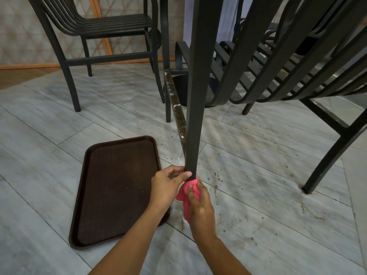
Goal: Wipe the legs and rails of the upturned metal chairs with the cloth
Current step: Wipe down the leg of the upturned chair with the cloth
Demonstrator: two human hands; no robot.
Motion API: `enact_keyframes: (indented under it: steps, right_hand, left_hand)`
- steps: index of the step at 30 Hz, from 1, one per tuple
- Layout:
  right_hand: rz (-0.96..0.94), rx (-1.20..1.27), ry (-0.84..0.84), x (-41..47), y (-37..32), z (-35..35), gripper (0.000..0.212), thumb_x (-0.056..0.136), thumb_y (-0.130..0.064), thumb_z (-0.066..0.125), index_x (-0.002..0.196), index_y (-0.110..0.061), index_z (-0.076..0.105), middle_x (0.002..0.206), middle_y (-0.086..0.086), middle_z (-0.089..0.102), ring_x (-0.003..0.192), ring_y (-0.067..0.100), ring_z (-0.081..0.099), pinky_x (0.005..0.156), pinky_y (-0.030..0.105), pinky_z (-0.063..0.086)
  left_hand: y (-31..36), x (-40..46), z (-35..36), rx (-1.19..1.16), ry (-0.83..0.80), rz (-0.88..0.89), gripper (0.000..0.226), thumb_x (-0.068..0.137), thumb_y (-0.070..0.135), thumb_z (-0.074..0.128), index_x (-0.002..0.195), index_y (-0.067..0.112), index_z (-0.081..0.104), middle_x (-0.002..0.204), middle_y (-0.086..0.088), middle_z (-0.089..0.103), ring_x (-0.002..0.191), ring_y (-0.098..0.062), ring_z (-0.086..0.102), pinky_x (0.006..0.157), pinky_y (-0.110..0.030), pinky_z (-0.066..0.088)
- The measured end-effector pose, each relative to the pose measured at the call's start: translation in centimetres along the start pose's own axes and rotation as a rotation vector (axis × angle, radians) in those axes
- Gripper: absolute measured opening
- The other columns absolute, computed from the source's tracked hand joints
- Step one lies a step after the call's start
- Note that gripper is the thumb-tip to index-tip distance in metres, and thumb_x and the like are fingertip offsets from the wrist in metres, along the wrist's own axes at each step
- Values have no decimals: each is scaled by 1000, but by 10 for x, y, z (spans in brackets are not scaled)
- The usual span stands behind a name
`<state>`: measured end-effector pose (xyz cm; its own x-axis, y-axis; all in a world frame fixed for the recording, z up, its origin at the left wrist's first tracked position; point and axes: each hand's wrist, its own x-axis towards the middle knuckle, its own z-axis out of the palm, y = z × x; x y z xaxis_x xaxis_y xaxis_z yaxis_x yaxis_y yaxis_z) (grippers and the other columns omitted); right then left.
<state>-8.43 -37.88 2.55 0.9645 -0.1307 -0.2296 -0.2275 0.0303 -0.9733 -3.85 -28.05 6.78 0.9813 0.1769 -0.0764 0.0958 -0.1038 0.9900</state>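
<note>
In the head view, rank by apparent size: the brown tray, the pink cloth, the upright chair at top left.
1. upright chair, though it stands farther off and is cropped.
2. brown tray, a close second since nearer.
3. pink cloth, mostly bunched in the right hand.

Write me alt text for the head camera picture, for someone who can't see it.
Two hands work at the end of a dark metal chair leg: the left hand pinches its tip while the right hand holds a pink cloth against it. A brown tray lies on the grey tiled floor to the left, a grimy rail runs behind the leg, and more dark metal chairs stand beyond.
</note>
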Motion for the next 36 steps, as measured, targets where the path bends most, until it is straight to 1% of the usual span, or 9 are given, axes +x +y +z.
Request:
enact_keyframes:
  steps: [3, 8, 14, 23, 27, 30, 32, 34, 36]
  right_hand:
    - [1, -52, 1, 1, 7, 0, 29, 90, -54, 47, 110, -72, 37, 127, -16, 49, 116, 9, 49, 98, 35, 45]
    - [9, -117, -6, 2, 17, -2, 27, 91, -55, 42, 112, -70, 35, 128, -15, 48, 113, 8, 50, 86, 24, 42]
    - [34, -164, -14, 2, 23, -5, 41, 91, -58, 39, 131, -52, 35, 130, -12, 49, 114, 10, 49, 87, 26, 40]
    - [-22, -314, -70, 6, 34, -12, 38, 86, -64, 42, 123, -54, 42, 120, -12, 57, 107, 12, 57, 89, 38, 50]
    - [-101, -479, -52, -5, 39, -25, 31, 91, -50, 48, 122, -46, 48, 124, -14, 57, 108, 8, 57, 90, 29, 46]
    - [-150, -576, -50, -10, 49, -35, 42, 92, -50, 45, 132, -38, 44, 132, -8, 52, 112, 13, 53, 89, 29, 41]
    - [-130, -659, -12, -13, 45, -34, 41, 88, -43, 57, 128, -39, 48, 131, -8, 53, 113, 15, 55, 88, 28, 46]
    - [105, -297, -59, -7, 43, -32, 61, 69, -22, 81, 123, -32, 55, 129, 2, 58, 106, 22, 63, 77, 29, 56]
    - [115, -148, -118, -1, 43, -29, 61, 67, -23, 83, 120, -35, 57, 125, 1, 62, 102, 21, 65, 74, 30, 58]
  left_hand:
    - [0, 1, 0, -8, 0, 0, 16, 70, 17, 79, 78, 28, 70, 76, 7, 72, 75, -5, 68, 65, -8, 48]
    - [-1, 1, 1, -8, 4, -3, 17, 70, 18, 79, 75, 30, 68, 74, 10, 71, 73, -3, 67, 64, -7, 48]
    - [-2, 1, 1, -3, 19, -9, 16, 70, 20, 79, 77, 28, 68, 76, 7, 70, 75, -4, 66, 63, -6, 47]
    - [-5, 0, 2, 58, -33, 19, 20, 77, 12, 74, 86, 27, 64, 83, 11, 67, 82, -3, 65, 72, -11, 49]
    - [-16, 0, -2, 120, -46, -18, 28, 77, 16, 75, 103, 19, 65, 94, 2, 69, 90, -11, 66, 81, -22, 49]
    - [-23, -1, -5, 173, -53, -47, 30, 76, 20, 75, 105, 18, 66, 95, 0, 68, 90, -12, 65, 81, -22, 48]
    - [-27, -2, -6, 196, -61, -64, 33, 77, 22, 75, 108, 16, 66, 97, 0, 68, 91, -12, 65, 80, -20, 46]
    - [-30, -3, -6, 214, -73, -72, 36, 78, 24, 74, 111, 15, 66, 100, -1, 68, 92, -11, 64, 81, -19, 45]
    - [-33, -4, -4, 215, -91, -71, 37, 78, 25, 73, 113, 14, 65, 103, -1, 69, 94, -10, 64, 83, -19, 46]
